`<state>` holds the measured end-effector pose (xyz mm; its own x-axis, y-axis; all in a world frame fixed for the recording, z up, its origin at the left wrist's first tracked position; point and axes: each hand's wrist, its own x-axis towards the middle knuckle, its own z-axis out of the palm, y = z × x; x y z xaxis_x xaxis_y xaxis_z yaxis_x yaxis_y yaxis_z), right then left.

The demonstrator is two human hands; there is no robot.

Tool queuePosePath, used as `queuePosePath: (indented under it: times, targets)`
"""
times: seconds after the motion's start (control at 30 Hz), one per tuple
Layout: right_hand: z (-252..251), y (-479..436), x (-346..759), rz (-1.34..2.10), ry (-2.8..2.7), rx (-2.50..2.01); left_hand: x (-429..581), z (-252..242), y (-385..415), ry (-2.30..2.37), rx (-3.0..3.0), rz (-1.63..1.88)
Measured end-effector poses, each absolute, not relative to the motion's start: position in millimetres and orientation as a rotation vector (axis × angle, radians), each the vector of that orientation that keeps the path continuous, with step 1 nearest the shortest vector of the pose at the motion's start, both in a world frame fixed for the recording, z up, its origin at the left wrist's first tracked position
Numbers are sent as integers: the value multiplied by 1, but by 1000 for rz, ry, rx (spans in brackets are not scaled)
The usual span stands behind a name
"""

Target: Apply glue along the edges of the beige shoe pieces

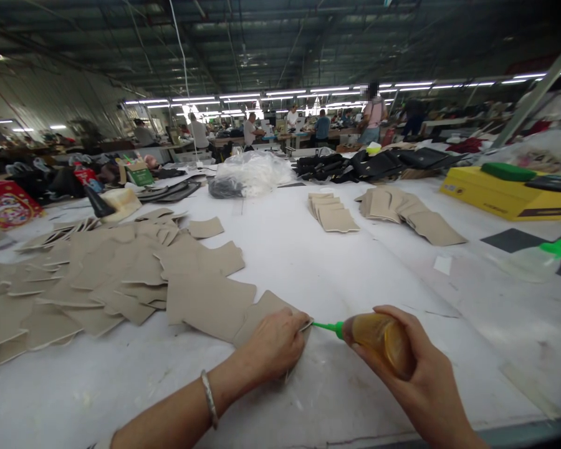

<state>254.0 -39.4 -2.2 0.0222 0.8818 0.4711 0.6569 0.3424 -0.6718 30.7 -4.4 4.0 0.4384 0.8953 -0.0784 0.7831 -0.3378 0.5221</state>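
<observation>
Right hand (421,369) gripping amber bottle (376,333), green nozzle (330,327) at edge of beige piece (258,316).
Left hand (277,343) holding that piece, right end of loose beige pile (116,255), white surface (280,249).

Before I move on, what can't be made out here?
All in the head view:
Tan piece: partly covered by the left hand.
Amber bottle: partly hidden by the right hand.
Green nozzle tip: too small to tell whether it touches the piece.
Red box: cut off by the left edge.
Distant workers: too small and blurred to see what they handle.
</observation>
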Motion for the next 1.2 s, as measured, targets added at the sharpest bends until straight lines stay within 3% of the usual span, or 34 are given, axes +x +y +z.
queuePosePath:
  times: [0.83, 1.07, 1.2]
  targets:
    - [-17, -34, 262, 553, -1458, -1439, 31, 5, -9, 1471, 2200, 218]
    - [-21, -34, 266, 882, -1438, -1361, 30, 6, -11, 1462, 2202, 235]
    - [-16, -34, 262, 839, -1355, -1389, 29, 5, -12, 1453, 2195, 257]
